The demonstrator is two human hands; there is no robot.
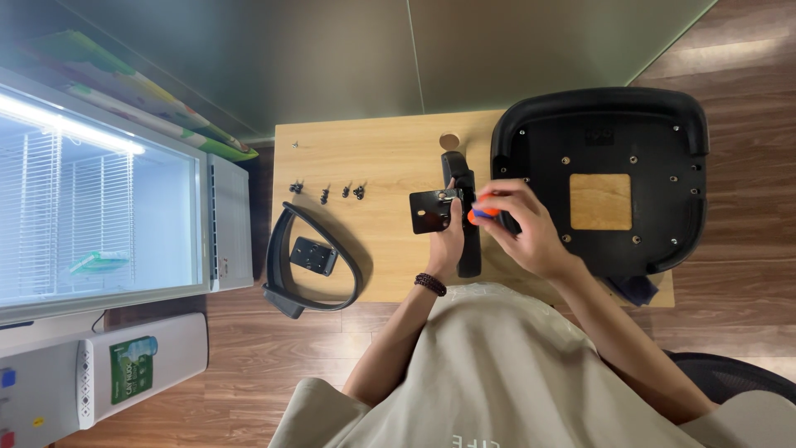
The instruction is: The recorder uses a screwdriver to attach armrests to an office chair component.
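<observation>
My left hand (448, 238) grips a black chair armrest (467, 217) with a flat metal mounting plate (431, 211), holding it upright on the wooden table (373, 158). My right hand (522, 228) holds an orange-handled screwdriver (483, 212) against the armrest beside the plate. A second black armrest (308, 261) with its own bracket lies on the table's left edge. A black chair seat (601, 178) lies upside down on the right, its wooden base panel showing.
Several small black screws (327, 192) lie in a row on the table's left part, one more (295, 144) near the far corner. A glass-lidded freezer (108, 195) stands to the left, a white appliance (108, 373) below it. The floor is wood.
</observation>
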